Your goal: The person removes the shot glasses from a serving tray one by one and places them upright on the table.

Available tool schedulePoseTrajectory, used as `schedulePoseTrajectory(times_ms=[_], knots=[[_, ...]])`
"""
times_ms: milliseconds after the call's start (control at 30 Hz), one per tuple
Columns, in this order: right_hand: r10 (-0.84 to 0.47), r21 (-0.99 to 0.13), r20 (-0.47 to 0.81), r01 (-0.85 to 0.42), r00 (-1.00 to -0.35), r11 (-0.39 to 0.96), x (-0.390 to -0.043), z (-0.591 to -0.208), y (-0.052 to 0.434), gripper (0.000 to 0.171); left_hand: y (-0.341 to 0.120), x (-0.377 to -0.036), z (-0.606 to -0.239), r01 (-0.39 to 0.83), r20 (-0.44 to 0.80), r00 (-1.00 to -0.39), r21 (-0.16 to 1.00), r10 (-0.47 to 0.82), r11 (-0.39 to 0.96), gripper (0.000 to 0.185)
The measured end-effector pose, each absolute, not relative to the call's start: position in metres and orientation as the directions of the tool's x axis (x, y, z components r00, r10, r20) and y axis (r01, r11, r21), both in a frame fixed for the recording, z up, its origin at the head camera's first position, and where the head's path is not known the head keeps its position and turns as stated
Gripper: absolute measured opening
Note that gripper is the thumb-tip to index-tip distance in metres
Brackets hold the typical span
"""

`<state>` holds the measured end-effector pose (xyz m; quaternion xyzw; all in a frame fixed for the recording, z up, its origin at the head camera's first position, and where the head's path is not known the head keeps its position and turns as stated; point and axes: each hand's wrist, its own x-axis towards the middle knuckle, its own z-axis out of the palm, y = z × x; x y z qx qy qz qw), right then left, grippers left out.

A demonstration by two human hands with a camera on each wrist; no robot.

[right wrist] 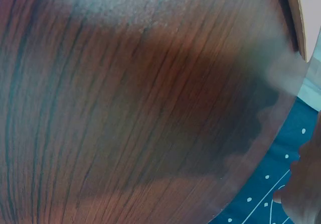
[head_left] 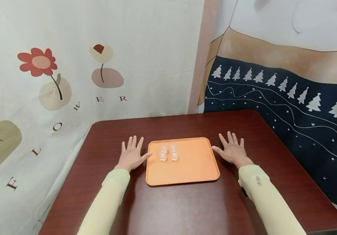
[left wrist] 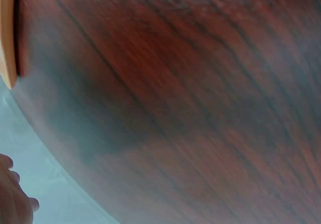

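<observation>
An orange tray (head_left: 196, 163) lies on the dark red-brown table (head_left: 180, 209). Several small clear glasses (head_left: 163, 156) stand in two short rows on its left half. My left hand (head_left: 131, 155) is spread flat beside the tray, its thumb tip overlapping the left rim in the head view. On the other side, my right hand (head_left: 233, 150) has its fingers spread, with the thumb pointing at the right rim. Neither hand holds anything. In the left wrist view, part of the left hand (left wrist: 14, 196) shows at the lower left; the right wrist view catches the right hand (right wrist: 303, 176) at its edge.
A white curtain (head_left: 156, 65) printed with flowers and letters hangs behind and left of the table. Along the right side hangs a dark blue cloth (head_left: 274, 111) with white trees. Wood-grain tabletop (left wrist: 175, 83) fills most of the left wrist view.
</observation>
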<state>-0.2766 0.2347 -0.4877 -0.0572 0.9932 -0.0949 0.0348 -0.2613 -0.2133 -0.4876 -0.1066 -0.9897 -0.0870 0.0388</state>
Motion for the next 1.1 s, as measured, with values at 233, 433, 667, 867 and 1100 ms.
schedulePoseTrajectory(times_ms=[233, 433, 667, 867, 1100], knots=[[-0.138, -0.227, -0.069, -0.119, -0.988, 0.967, -0.277, -0.484, 0.230, 0.086, -0.209, -0.263, -0.483, 0.225, 0.089, -0.973, 0.139, 0.214, 0.964, 0.092], [-0.170, -0.257, -0.070, -0.147, -0.983, 0.955, -0.277, -0.485, 0.227, 0.084, -0.206, -0.264, -0.481, 0.239, 0.097, -0.969, 0.138, 0.228, 0.961, 0.093], [-0.207, -0.278, -0.054, -0.184, -0.977, 0.943, -0.275, -0.483, 0.226, 0.080, -0.200, -0.266, -0.477, 0.256, 0.108, -0.965, 0.159, 0.241, 0.953, 0.092], [-0.253, -0.335, -0.054, -0.222, -0.966, 0.916, -0.274, -0.482, 0.225, 0.075, -0.195, -0.264, -0.474, 0.266, 0.099, -0.963, 0.186, 0.251, 0.946, 0.094], [-0.265, -0.367, -0.076, -0.220, -0.961, 0.904, -0.271, -0.480, 0.225, 0.070, -0.190, -0.262, -0.471, 0.294, 0.111, -0.955, 0.224, 0.275, 0.929, 0.093]])
